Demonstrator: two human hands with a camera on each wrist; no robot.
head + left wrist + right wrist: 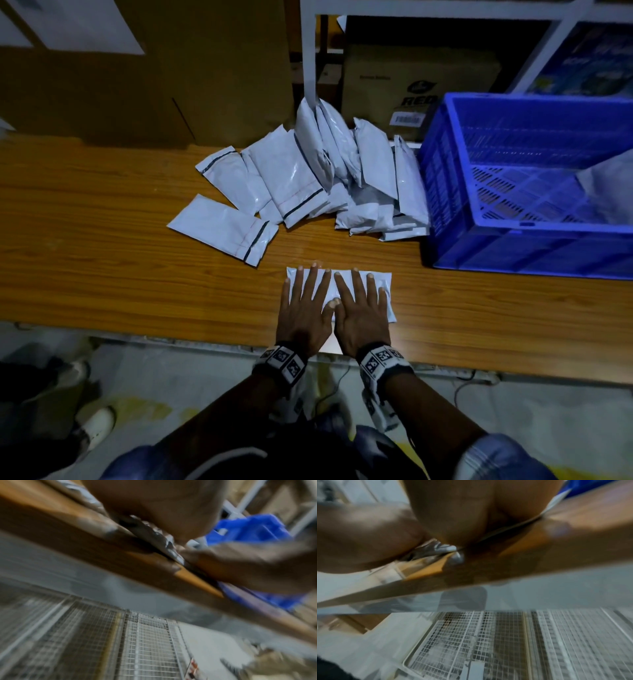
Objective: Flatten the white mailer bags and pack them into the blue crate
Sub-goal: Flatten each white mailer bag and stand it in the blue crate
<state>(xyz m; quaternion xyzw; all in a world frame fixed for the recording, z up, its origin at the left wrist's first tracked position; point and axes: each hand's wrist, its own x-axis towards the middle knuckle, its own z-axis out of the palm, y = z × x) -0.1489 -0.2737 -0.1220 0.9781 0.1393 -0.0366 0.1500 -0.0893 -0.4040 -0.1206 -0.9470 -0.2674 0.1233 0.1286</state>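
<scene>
One white mailer bag (330,286) lies flat near the front edge of the wooden table (102,260). Both palms press down on it side by side, fingers straight and spread: my left hand (306,298) on its left half, my right hand (359,301) on its right half, thumbs touching. A heap of several white mailer bags (308,178) lies further back, some leaning against the blue crate (527,181) at the right. A white bag (609,192) lies inside the crate. The blurred wrist views show the palms (154,504) (453,507) on the crinkled bag edge (154,534) (436,549).
Cardboard boxes (411,78) and a white shelf frame (308,51) stand behind the table. A large brown board (137,85) rises at the back left. Wire mesh racks (488,642) lie on the floor below the table edge. Someone's shoes (92,425) are at the lower left.
</scene>
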